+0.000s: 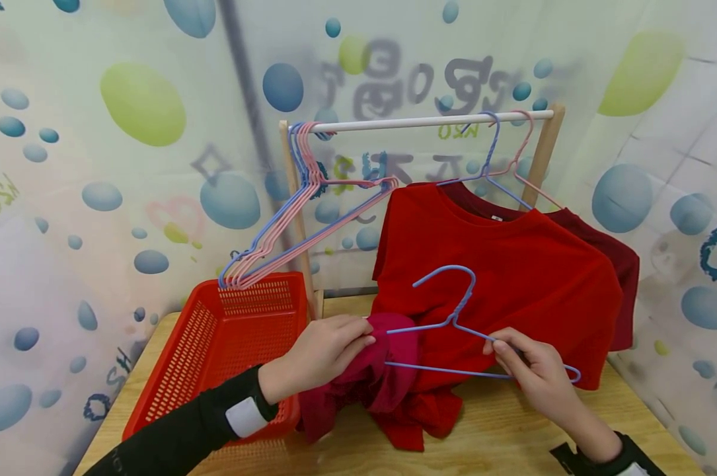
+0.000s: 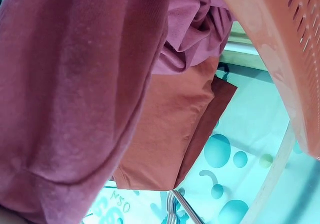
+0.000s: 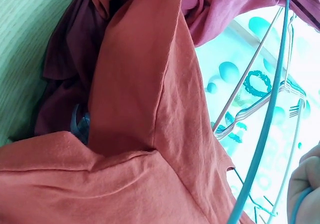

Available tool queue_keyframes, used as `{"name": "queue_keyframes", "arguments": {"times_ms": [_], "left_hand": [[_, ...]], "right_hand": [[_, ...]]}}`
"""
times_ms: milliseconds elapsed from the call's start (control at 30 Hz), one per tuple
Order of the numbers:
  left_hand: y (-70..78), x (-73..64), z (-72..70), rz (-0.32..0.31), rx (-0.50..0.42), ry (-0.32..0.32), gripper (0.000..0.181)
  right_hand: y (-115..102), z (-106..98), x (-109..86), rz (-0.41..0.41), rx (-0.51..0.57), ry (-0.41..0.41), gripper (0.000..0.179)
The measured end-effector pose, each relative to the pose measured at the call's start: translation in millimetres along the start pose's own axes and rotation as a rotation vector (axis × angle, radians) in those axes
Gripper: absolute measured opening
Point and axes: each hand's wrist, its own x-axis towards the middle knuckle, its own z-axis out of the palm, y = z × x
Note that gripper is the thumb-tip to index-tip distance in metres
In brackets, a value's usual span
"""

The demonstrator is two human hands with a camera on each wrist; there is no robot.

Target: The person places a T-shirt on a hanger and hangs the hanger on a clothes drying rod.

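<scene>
A blue clothes hanger (image 1: 466,297) is pinched at its right shoulder by my right hand (image 1: 533,371), its hook pointing up and to the left. The hanger's left end disappears into a bunched magenta shirt (image 1: 402,354). My left hand (image 1: 325,349) grips that shirt's gathered cloth, fingertips close to the hanger's upper wire. Folds of the magenta shirt (image 2: 75,93) fill much of the left wrist view. In the right wrist view, the hanger's long bar (image 3: 267,119) runs up to the magenta cloth, and part of the right hand (image 3: 306,181) shows at the edge.
A red T-shirt (image 1: 489,271) and a darker red one (image 1: 622,264) hang on the rack's white rail (image 1: 394,123), right behind my hands. Several spare blue and pink hangers (image 1: 275,228) crowd its left end. Below them, a red plastic basket (image 1: 174,360) stands on the wooden table (image 1: 626,430).
</scene>
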Motion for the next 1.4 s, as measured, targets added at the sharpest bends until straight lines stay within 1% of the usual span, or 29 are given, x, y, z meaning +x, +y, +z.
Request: {"name": "queue_keyframes", "arguments": {"times_ms": [233, 533, 700, 933, 1167, 1400], "left_hand": [[-1.2, 3.3, -0.3, -0.004, -0.009, 0.002, 0.01], [-2.0, 5.6, -1.2, -0.029, -0.027, -0.011, 0.01], [-3.6, 5.6, -1.4, -0.026, -0.042, 0.002, 0.01], [-5.0, 4.3, -1.4, -0.022, -0.056, 0.022, 0.01], [-5.0, 3.8, -0.9, -0.022, -0.071, 0.027, 0.009], [-4.6, 4.5, 0.5, -0.027, -0.096, 0.024, 0.009]], "right_hand": [[-1, 2, 4.0, -0.007, -0.02, 0.0, 0.033], [-2, 8, 9.5, -0.003, -0.036, -0.002, 0.032], [-2, 12, 12.2, 0.011, -0.045, -0.009, 0.031], [-2, 16, 13.8, 0.012, -0.028, -0.021, 0.031], [-3, 19, 14.1, 0.104, -0.033, -0.07, 0.028], [-4, 24, 14.5, 0.116, -0.044, -0.076, 0.027]]}}
